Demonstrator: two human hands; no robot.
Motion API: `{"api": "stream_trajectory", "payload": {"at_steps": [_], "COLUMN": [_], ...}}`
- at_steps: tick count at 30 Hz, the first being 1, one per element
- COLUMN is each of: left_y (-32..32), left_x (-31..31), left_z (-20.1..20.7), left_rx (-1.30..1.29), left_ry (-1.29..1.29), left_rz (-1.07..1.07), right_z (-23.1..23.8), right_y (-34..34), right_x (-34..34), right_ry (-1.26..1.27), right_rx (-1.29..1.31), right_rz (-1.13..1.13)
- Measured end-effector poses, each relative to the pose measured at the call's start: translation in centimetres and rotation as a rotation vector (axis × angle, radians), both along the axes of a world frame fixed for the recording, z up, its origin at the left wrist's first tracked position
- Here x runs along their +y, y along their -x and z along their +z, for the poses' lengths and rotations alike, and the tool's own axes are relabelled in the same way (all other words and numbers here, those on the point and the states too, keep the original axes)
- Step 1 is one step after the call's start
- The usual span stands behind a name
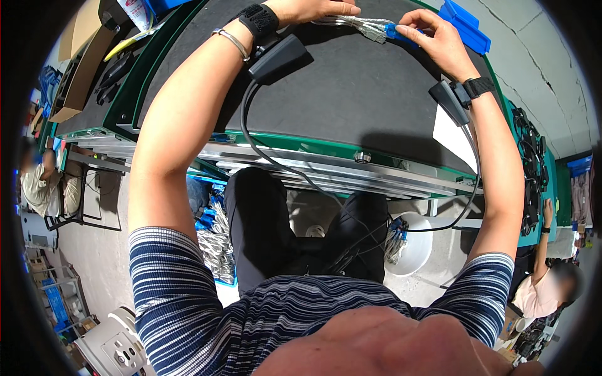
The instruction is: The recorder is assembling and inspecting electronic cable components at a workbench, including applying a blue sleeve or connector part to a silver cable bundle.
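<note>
A bundled cable (pixel 364 25), clear-grey with a silver plug and a blue connector, lies on the dark mat (pixel 351 94) at the far side of the bench. My right hand (pixel 436 41) pinches the blue connector end between thumb and fingers. My left hand (pixel 313 9) is over the left end of the bundle, its visible fingers stretched out; the upper picture edge cuts part of it off. Whether it touches the cable I cannot tell. Each wrist wears a black strap with a black box (pixel 280 59) wired by a dark cord.
A blue bin (pixel 465 26) stands beside my right hand. White paper (pixel 453 135) lies at the bench's right. Below are a blue crate of cables (pixel 219 250) and a white bucket (pixel 417 250) holding more. An open cardboard box (pixel 78 69) is at left. Other people sit at both sides.
</note>
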State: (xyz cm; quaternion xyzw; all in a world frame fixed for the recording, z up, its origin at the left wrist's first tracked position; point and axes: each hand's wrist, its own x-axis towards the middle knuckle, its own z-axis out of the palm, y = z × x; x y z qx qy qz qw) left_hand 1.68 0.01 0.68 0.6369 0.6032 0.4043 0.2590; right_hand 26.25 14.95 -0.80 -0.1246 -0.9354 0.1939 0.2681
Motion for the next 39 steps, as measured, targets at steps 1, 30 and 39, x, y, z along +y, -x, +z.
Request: {"api": "stream_trajectory", "payload": {"at_steps": [1,30,39], "left_y": [0.0,-0.4,-1.0], "left_x": [0.0,-1.0,-1.8], "left_z": [0.0,0.0,1.1], "left_rx": [0.0,0.033,0.072], "left_ry": [0.0,0.21,0.301], "left_rz": [-0.001,-0.097,-0.148], "right_z": [-0.1,-0.8,-0.3], "right_y": [0.0,0.1,-0.1], "right_x": [0.1,-0.1,-1.2], "right_ry": [0.05,0.128,0.155], "right_rx": [-0.007,-0.128,-0.228], "right_rz": [0.003,0.066,0.084]}}
